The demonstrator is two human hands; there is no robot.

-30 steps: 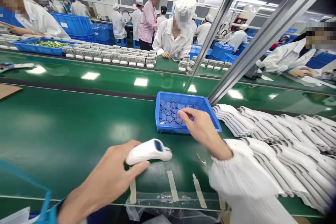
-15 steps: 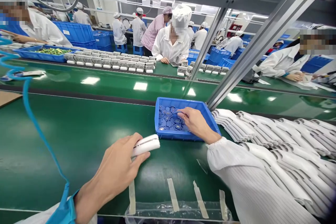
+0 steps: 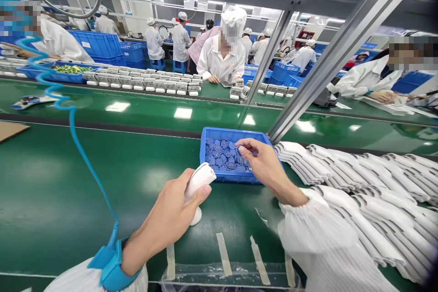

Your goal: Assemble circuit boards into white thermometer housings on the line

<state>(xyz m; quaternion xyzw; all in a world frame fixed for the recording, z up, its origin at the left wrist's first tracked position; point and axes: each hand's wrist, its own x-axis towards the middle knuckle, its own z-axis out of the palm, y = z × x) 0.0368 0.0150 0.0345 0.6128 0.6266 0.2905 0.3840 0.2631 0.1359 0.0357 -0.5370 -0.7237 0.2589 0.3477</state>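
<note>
My left hand (image 3: 167, 207) is wrapped round a white plastic housing (image 3: 201, 179), whose end points up and to the right. Below the fingers a rounded white part (image 3: 196, 216) sticks out, and the palm hides the middle of the piece. A blue tray (image 3: 219, 176) lies just beyond, with many small blue circuit boards (image 3: 219, 151) loose inside. Above its right half, my right hand (image 3: 268, 164) is closed in a pinch, thumb against fingers. A small blue circuit board, mostly covered by the fingertips, shows between them.
Rows of white plastic shells (image 3: 362, 210) lie stacked at the right. Tape strips (image 3: 224, 254) hold a clear plastic bag at the front edge. A blue coiled cord (image 3: 85, 155) runs to my left wristband. A metal post (image 3: 308, 73) slants behind the tray; co-workers sit across the line.
My left hand has moved right and tilted the housing upward, closer to the tray. My right hand has lifted slightly from the boards with its fingers pinched. The cord has swung right.
</note>
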